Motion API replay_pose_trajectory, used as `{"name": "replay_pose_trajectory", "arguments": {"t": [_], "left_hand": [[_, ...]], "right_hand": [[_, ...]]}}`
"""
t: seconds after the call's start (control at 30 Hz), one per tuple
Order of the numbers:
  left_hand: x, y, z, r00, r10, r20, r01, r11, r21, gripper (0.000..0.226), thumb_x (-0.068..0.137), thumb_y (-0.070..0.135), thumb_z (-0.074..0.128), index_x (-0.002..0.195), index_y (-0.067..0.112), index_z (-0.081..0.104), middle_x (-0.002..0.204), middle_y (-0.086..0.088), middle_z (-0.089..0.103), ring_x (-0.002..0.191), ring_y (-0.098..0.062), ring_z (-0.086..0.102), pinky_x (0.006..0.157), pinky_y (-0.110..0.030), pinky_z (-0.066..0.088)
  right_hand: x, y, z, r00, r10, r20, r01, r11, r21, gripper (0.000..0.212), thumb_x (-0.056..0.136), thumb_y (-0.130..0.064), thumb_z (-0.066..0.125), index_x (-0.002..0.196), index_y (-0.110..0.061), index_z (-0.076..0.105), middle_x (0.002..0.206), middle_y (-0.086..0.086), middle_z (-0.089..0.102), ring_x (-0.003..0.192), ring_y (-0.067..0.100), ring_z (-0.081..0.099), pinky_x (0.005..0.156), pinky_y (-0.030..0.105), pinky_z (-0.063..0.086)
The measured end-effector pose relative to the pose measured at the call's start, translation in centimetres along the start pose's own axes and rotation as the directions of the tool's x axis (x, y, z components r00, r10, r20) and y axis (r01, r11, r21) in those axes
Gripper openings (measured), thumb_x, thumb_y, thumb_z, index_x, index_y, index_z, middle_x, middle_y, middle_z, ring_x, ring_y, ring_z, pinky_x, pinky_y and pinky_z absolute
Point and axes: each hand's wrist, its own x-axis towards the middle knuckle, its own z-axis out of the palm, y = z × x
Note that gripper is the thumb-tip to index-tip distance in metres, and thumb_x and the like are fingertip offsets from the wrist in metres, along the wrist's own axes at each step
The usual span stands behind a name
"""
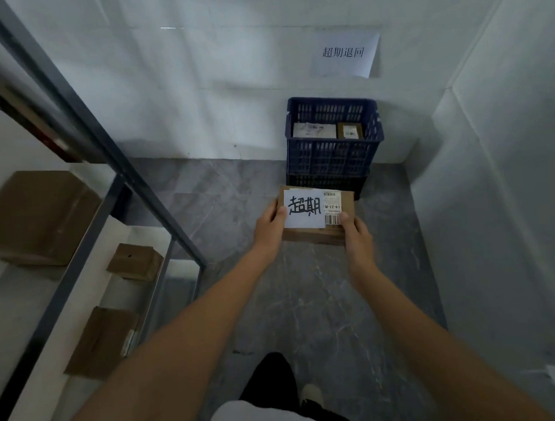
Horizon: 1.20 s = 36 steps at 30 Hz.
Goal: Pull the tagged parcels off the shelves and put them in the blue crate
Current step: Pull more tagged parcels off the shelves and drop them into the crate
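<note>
Between my hands, in the air short of the blue crate (334, 153), is a tagged parcel (316, 217). My left hand (269, 229) and right hand (356, 234) grip its sides, fingers curled round. Boxes (36, 214) sit on the shelves (84, 243) to my left.

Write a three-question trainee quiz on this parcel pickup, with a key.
1. True or false: the tagged parcel is already inside the blue crate.
2. Which grips the parcel: A left hand only, B right hand only, C both?
3. Fill in: cardboard boxes remain on the ___ at left.

Key: 1 false, it is held short of the crate; 2 C; 3 shelves.
</note>
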Motion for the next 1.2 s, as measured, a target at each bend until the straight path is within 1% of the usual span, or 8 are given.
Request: {"name": "replay_pose_trajectory", "arguments": {"t": [0.2, 0.33, 0.43, 0.57, 0.77, 0.87, 1.0, 1.2], "left_hand": [[12.0, 2.2, 0.7, 1.000, -0.001, 0.026, 0.000, 1.000, 0.008, 0.036, 0.102, 0.022, 0.039, 0.137, 0.020, 0.051, 0.123, 0.000, 0.060, 0.109, -0.016, 0.056, 0.089, -0.026, 0.045], [19.9, 3.8, 0.8, 0.996, -0.024, 0.081, 0.022, 0.999, 0.033, 0.037, 0.102, 0.022, 0.039, 0.137, 0.022, 0.051, 0.127, -0.003, 0.061, 0.116, -0.020, 0.056, 0.101, -0.036, 0.046], [24.8, 4.9, 1.1, 0.993, -0.038, 0.112, 0.034, 0.999, 0.040, 0.037, 0.102, 0.023, 0.039, 0.138, 0.021, 0.050, 0.127, -0.002, 0.061, 0.114, -0.019, 0.056, 0.097, -0.033, 0.048], [30.6, 6.4, 2.6, 0.988, -0.080, 0.130, 0.074, 0.996, 0.050, 0.036, 0.103, 0.024, 0.037, 0.136, 0.021, 0.051, 0.117, 0.004, 0.061, 0.105, -0.012, 0.056, 0.077, -0.018, 0.046], [40.4, 7.7, 6.7, 0.980, -0.139, 0.140, 0.135, 0.990, 0.040, 0.036, 0.103, 0.025, 0.038, 0.137, 0.022, 0.050, 0.120, 0.004, 0.062, 0.106, -0.012, 0.056, 0.075, -0.018, 0.044], [45.3, 8.5, 9.2, 0.975, -0.176, 0.137, 0.175, 0.984, 0.020, 0.037, 0.104, 0.023, 0.038, 0.139, 0.017, 0.049, 0.125, 0.001, 0.062, 0.110, -0.014, 0.058, 0.081, -0.018, 0.046], [51.3, 9.4, 11.8, 0.968, -0.233, 0.097, 0.234, 0.972, -0.004, 0.038, 0.103, 0.021, 0.040, 0.140, 0.016, 0.048, 0.129, -0.001, 0.060, 0.114, -0.015, 0.055, 0.096, -0.028, 0.045], [59.7, 10.3, 14.1, 0.938, -0.342, 0.048, 0.344, 0.938, -0.045, 0.037, 0.103, 0.019, 0.040, 0.139, 0.019, 0.048, 0.123, 0.003, 0.061, 0.105, -0.010, 0.056, 0.085, -0.019, 0.044]], "right_hand": [[10.6, -2.9, 3.7, 1.000, 0.009, -0.012, -0.009, 1.000, -0.012, 0.046, 0.099, -0.039, 0.051, 0.138, -0.017, 0.052, 0.129, 0.001, 0.059, 0.115, 0.016, 0.054, 0.090, 0.026, 0.040], [17.1, -5.0, 6.2, 0.998, 0.042, -0.046, -0.043, 0.999, -0.027, 0.049, 0.097, -0.042, 0.052, 0.140, -0.018, 0.051, 0.134, 0.004, 0.058, 0.121, 0.020, 0.055, 0.102, 0.034, 0.043], [21.4, -6.5, 7.7, 0.997, 0.055, -0.056, -0.055, 0.998, -0.013, 0.047, 0.099, -0.038, 0.052, 0.140, -0.016, 0.051, 0.134, 0.004, 0.058, 0.121, 0.020, 0.054, 0.097, 0.030, 0.042], [26.9, -8.0, 8.7, 0.995, 0.074, -0.074, -0.073, 0.997, 0.005, 0.046, 0.100, -0.035, 0.050, 0.141, -0.015, 0.049, 0.135, 0.004, 0.057, 0.123, 0.019, 0.052, 0.094, 0.028, 0.039], [37.4, -10.1, 8.9, 0.989, 0.123, -0.086, -0.121, 0.992, 0.021, 0.047, 0.100, -0.033, 0.050, 0.142, -0.013, 0.048, 0.135, 0.006, 0.057, 0.118, 0.017, 0.053, 0.075, 0.016, 0.042], [43.6, -11.5, 8.7, 0.988, 0.137, -0.076, -0.136, 0.991, 0.016, 0.048, 0.101, -0.033, 0.049, 0.144, -0.012, 0.046, 0.136, 0.007, 0.055, 0.112, 0.014, 0.051, 0.086, 0.022, 0.039], [50.8, -13.2, 8.8, 0.987, 0.155, -0.045, -0.155, 0.988, -0.005, 0.045, 0.101, -0.032, 0.050, 0.141, -0.013, 0.049, 0.134, 0.004, 0.056, 0.111, 0.012, 0.052, 0.089, 0.025, 0.039], [59.6, -14.6, 10.3, 0.973, 0.232, -0.017, -0.232, 0.973, -0.014, 0.046, 0.099, -0.035, 0.053, 0.141, -0.017, 0.050, 0.131, 0.000, 0.059, 0.111, 0.011, 0.054, 0.089, 0.025, 0.042]]}}
